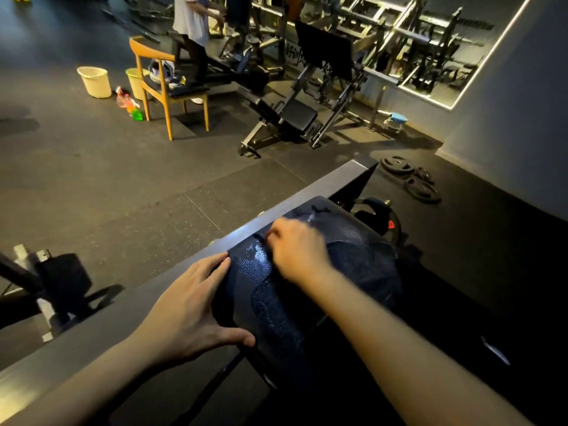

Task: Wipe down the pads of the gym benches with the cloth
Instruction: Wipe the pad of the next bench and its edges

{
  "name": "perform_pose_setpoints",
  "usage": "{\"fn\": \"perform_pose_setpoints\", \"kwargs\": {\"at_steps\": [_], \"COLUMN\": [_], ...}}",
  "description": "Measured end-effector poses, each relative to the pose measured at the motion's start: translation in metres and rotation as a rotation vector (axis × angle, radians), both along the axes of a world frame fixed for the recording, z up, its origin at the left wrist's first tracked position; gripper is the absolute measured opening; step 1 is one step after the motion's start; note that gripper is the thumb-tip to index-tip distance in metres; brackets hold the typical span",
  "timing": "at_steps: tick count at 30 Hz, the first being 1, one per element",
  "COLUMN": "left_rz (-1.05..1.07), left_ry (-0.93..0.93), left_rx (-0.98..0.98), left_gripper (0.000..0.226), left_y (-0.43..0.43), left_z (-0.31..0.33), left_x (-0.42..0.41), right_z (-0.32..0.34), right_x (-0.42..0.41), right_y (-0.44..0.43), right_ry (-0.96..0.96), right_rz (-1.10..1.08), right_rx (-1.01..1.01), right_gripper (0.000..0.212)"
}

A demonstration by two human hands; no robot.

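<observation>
- The left hand (190,305) lies flat and released, with the fingers almost straight. The fingers rest where the grey metal beam (307,189) meets the dark pad (276,290), and the thumb presses on the near edge of the pad.
- The right hand (296,250) is on top of the pad, just beyond the left hand's fingertips. Its fingers look curled, but it is blurred, so I cannot tell if it is clenched or if it grasps something.
- The pad is under both hands. It is dark blue with a grainy texture and has a wet shine beside the right hand.
- Dark folds lie across the pad under the right hand. I cannot tell whether they are the cloth or the pad itself.
- To the right of the right forearm the machine is lost in shadow.
- Far beyond the left hand, a cream bucket (93,81) stands on the floor. A yellow-green bucket (135,83) stands near it, half hidden behind a wooden chair (167,87). What is in them cannot be seen.
- Spray bottles (129,104) lie on the floor between the cream bucket and the chair.
- Small items lie on the chair seat, too small to identify.
- Beyond the chair stands a person (192,20), cut off at the top edge.
</observation>
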State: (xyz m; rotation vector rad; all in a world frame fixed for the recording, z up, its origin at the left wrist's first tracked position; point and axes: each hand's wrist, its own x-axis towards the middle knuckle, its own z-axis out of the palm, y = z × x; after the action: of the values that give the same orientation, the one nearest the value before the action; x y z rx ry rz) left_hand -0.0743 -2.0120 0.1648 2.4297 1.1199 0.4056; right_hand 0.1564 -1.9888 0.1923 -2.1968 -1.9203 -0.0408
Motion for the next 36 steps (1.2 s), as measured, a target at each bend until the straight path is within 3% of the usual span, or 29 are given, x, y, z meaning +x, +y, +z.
{"fn": "perform_pose_setpoints", "kwargs": {"at_steps": [2, 4, 8, 11, 13, 16, 18, 20, 23, 25, 27, 29, 32, 36], "left_rz": [0.049, 0.062, 0.060, 0.067, 0.077, 0.074, 0.076, 0.068, 0.067, 0.065, 0.068, 0.069, 0.065, 0.065], "left_ry": [-0.007, 0.043, 0.130, 0.139, 0.129, 0.128, 0.120, 0.123, 0.132, 0.135, 0.128, 0.124, 0.133, 0.125], "left_rx": [0.015, 0.043, 0.082, 0.073, 0.065, 0.049, 0.041, 0.043, 0.047, 0.041, 0.045, 0.048, 0.050, 0.054], "left_gripper": [0.145, 0.141, 0.137, 0.137, 0.138, 0.140, 0.140, 0.139, 0.138, 0.137, 0.136, 0.136, 0.136, 0.136], "left_y": [0.001, 0.004, 0.009, 0.009, 0.010, 0.009, 0.008, 0.010, 0.011, 0.011, 0.012, 0.011, 0.013, 0.013], "left_z": [-0.001, 0.000, 0.003, 0.004, 0.003, 0.003, 0.004, 0.003, 0.002, 0.002, 0.000, -0.001, 0.000, -0.001], "left_x": [-0.006, -0.008, -0.005, -0.004, -0.006, -0.006, -0.006, -0.005, -0.004, -0.003, -0.004, -0.004, -0.005, -0.004], "right_z": [-0.008, -0.012, 0.009, 0.017, 0.009, -0.009, -0.015, -0.008, 0.015, 0.023, 0.016, -0.005, -0.017, 0.016], "right_x": [-0.026, -0.004, 0.087, 0.096, 0.050, -0.033, -0.033, 0.012, 0.099, 0.111, 0.074, 0.019, 0.007, 0.099], "right_y": [-0.056, -0.077, 0.000, 0.049, 0.047, -0.022, -0.053, -0.034, 0.022, 0.040, 0.042, 0.016, -0.015, 0.047], "right_ry": [-0.013, 0.012, -0.180, -0.131, -0.042, 0.014, 0.012, -0.069, -0.209, -0.124, -0.047, -0.015, -0.112, -0.199], "right_rz": [0.206, 0.254, -0.191, -0.329, -0.246, 0.124, 0.265, 0.135, -0.287, -0.397, -0.290, -0.018, 0.220, -0.264], "right_rx": [0.031, 0.091, -0.028, -0.076, -0.046, 0.017, 0.084, 0.065, -0.101, -0.106, -0.049, 0.012, 0.031, -0.103], "right_gripper": [0.012, 0.020, 0.022, 0.022, 0.020, 0.016, 0.019, 0.023, 0.024, 0.024, 0.022, 0.020, 0.019, 0.022]}}
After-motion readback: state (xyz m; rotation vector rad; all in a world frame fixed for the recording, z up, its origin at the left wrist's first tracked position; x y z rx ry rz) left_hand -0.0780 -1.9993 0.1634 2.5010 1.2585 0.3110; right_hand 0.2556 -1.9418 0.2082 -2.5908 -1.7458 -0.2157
